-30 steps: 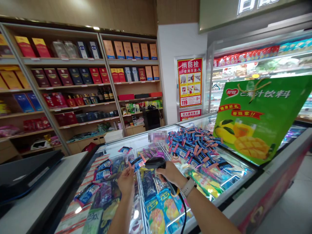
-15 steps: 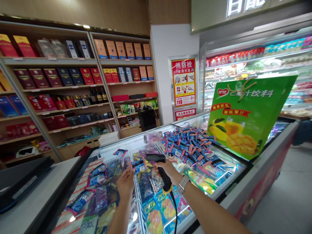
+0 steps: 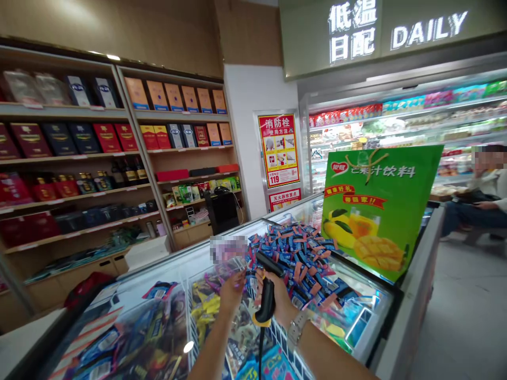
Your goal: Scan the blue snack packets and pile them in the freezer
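My right hand (image 3: 277, 301) is wrapped around the handle of a black barcode scanner (image 3: 266, 298) with a yellow-tipped base and a hanging cord. The scanner head slants over the edge of a pile of small blue-and-pink packets (image 3: 293, 253) on the glass freezer lid. My left hand (image 3: 232, 293) is just left of the scanner, its fingers pinched at the end of a small blue packet (image 3: 251, 275). The scanner and fingers partly cover that packet. More of these packets (image 3: 160, 290) lie apart on the glass at the left.
Beneath the glass lid, the chest freezer (image 3: 420, 264) holds bagged frozen goods (image 3: 206, 306) in wire baskets. A green mango-drink bag (image 3: 380, 211) stands on its right side. Boxed goods fill the shelves (image 3: 182, 113) behind. A person (image 3: 487, 190) sits at the far right.
My view has swung right and up. Both hands, with the scanner and the small packet, have moved away from the loose packets at the left, to the edge of the pile.
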### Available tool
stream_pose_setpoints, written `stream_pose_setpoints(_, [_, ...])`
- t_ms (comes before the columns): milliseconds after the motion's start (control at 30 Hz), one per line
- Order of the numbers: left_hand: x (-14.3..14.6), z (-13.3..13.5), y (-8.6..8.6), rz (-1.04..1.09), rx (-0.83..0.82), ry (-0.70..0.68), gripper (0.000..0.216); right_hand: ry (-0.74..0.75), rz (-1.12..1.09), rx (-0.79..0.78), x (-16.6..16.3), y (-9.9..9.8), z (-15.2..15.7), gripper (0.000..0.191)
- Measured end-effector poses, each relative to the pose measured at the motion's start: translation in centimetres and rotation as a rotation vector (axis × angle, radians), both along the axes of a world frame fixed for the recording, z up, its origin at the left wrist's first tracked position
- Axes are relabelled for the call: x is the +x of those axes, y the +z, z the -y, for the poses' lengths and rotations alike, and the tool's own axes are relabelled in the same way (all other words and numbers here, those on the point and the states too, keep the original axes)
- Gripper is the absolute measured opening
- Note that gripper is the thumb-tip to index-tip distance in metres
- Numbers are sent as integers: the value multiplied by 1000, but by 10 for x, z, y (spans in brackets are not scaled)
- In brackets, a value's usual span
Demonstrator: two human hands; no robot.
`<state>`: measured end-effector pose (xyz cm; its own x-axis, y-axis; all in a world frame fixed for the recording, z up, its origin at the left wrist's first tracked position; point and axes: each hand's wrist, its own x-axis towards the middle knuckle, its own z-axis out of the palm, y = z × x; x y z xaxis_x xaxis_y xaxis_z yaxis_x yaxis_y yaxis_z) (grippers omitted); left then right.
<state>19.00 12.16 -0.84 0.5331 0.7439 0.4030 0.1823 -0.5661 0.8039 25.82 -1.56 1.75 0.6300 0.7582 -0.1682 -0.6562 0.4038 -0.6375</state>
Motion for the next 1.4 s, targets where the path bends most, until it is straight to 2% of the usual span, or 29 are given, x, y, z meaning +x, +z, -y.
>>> stream_pose_setpoints(67, [14, -9, 0, -58, 87, -55, 25, -74, 29, -52, 1, -2, -6, 24])
stream_pose_setpoints(167, [31, -16, 0, -82, 181, -53, 28, -180, 91, -127, 2, -4, -12, 25])
stream_pose_setpoints(267, [39, -15, -1, -72, 218, -19, 26, -190, 101, -143, 4, -3, -12, 26])
stream_pose_setpoints(367, [32, -12, 1, -41, 206, 24, 24, -165, 90, -94, 5, 2, -8, 27])
stream_pose_setpoints(467, [8, -10, 6, -23, 169, 37, 30, -124, 56, -6, 1, 5, -2, 26])
stream_pose_setpoints(600, [-50, -17, 19, -22, 113, 77, 28, -46, 11, 36, -16, 3, 1, 30])
stream_pose_setpoints(733, [-135, -30, 36, -85, 160, 227, 29, 97, 2, 53, -54, -2, -14, 28])
stream_pose_setpoints(833, [-206, -30, 50, -202, 235, 436, 29, 242, -27, 23, -96, -2, -33, 25])
stream_pose_setpoints(933, [-269, -19, 57, -417, 307, 746, 33, 363, -43, 10, -140, -2, -48, 23])
stream_pose_setpoints(1000, [-302, -8, 57, -570, 278, 957, 39, 423, -64, -15, -166, -2, -52, 20])
stream_pose_setpoints(1067, [-326, 0, 52, -677, 154, 1064, 44, 474, -85, -47, -188, -3, -53, 18])
stream_pose_setpoints(1100, [-334, 3, 48, -697, 85, 1058, 45, 491, -95, -64, -196, -4, -53, 17])
stream_pose_setpoints(1167, [-342, 5, 40, -639, 5, 950, 39, 517, -103, -90, -208, -3, -49, 17])
stream_pose_setpoints(1233, [-338, 6, 33, -450, 42, 803, 28, 547, -85, -105, -213, -2, -43, 17])
stream_pose_setpoints(1300, [-321, 7, 27, -226, 107, 693, 19, 591, -45, -117, -211, 0, -35, 17])
stream_pose_setpoints(1400, [-278, 11, 24, -8, 121, 584, 19, 618, -11, -112, -197, 2, -24, 16])
